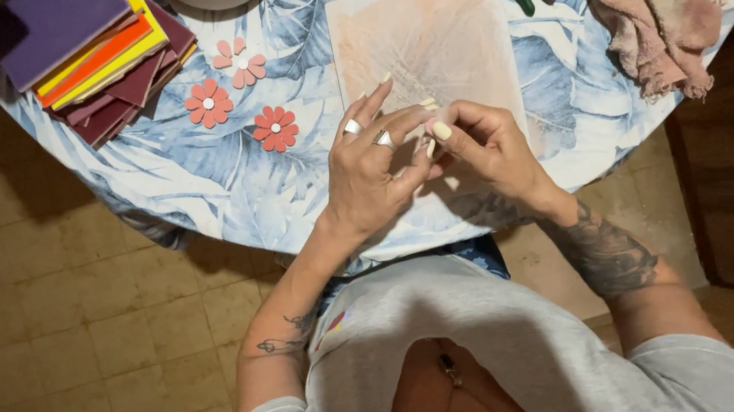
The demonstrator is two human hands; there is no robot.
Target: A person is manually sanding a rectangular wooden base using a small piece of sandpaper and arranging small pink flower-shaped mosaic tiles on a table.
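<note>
Small pale piece [431,144], mostly hidden, sits pinched between both hands' fingertips just above the table's near edge. Looks light, thin, likely bendable; best held by its edges. Left hand [372,172] and right hand [484,145] both pinch it. Behind: pinkish work board [430,37], three red paper flowers [275,128], coloured sheet stack [96,53], rag [657,7].
</note>
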